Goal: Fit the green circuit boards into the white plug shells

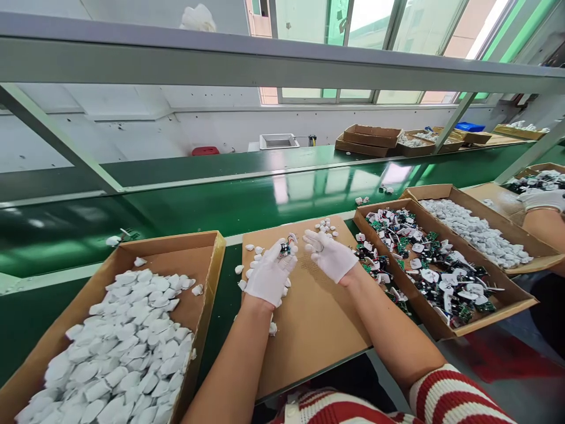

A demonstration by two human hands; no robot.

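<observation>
Circuit piece up now, clamped in our left hand, presumably raised for a clear look! Our right hand hovers at its three o'clock, spread and apparently empty. White pieces lie at eight o'clock, loose boards at three, likely for easy reach. Ours looks small, dark, pale-flecked, with reddish wire.
</observation>
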